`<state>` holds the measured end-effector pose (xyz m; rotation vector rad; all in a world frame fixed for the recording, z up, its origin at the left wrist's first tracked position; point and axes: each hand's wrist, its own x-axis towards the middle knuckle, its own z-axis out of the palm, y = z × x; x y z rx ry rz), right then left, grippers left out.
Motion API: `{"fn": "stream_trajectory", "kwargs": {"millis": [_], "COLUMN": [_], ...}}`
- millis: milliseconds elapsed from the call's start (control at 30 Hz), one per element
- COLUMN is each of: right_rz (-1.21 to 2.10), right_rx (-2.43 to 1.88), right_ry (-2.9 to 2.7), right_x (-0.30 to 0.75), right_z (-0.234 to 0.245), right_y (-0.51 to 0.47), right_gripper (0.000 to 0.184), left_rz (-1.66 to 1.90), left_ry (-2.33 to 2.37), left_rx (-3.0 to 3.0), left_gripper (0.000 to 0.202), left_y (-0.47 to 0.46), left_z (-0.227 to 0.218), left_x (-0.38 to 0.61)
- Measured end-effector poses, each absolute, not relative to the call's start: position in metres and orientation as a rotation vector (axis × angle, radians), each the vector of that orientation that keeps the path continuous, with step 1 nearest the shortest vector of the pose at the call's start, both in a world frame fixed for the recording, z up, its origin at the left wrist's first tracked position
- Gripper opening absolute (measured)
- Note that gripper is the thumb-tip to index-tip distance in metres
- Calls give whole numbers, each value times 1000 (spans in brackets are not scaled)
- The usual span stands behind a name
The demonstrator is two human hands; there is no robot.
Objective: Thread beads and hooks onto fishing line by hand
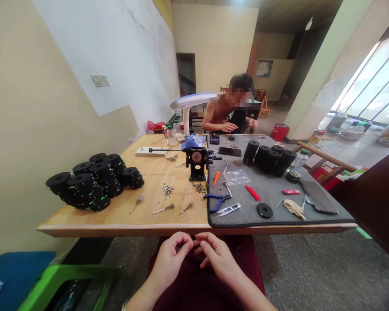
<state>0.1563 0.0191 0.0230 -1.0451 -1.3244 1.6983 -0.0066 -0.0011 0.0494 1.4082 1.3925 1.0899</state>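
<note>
Just in front of the table's near edge, above my lap, my left hand point(176, 255) and my right hand point(215, 255) meet almost fingertip to fingertip. Thumb and forefinger are pinched together on each. Whatever they hold, if anything, is too small to make out. Beyond them on the wood lie thin brush-like bundles point(164, 209), a scatter of tiny coloured beads point(167, 188) and a heap of small dark metal bits point(198, 187). On the grey mat point(246, 218) are thread snips point(228, 210), blue-handled pliers point(217, 201) and a black foam spool point(265, 210).
Stacked black spools point(84, 185) fill the table's left side; more spools point(269, 157) stand at right. A hand-cranked winder point(197, 162) and a lamp point(188, 103) stand mid-table. Another person point(222, 114) sits opposite. A green stool point(61, 276) is at lower left.
</note>
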Motion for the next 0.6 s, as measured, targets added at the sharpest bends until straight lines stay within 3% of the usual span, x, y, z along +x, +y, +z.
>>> {"fn": "stream_trajectory", "kwargs": {"millis": [133,300,467,600], "right_rz": [1775,1580,1366,1495], "right_rx": [-995,-1148,-1148,-1168], "right_ry": [-1329,-1558,-1716,-1531], "right_x": [150,148,150,150], "right_z": [27,30,28,15], "right_y": [19,16,14,16], "right_gripper": [31,13,13,18], "left_rz": [1078,1048,1055,1107], "left_ry": [1444,1469,1445,1549], "left_rx": [1481,1536,1523,1573], "left_gripper": [20,20,22,22], "left_y": [-3,-2,-3,14], "left_z": [50,48,51,54], "left_x": [-7,-6,-4,-23]}}
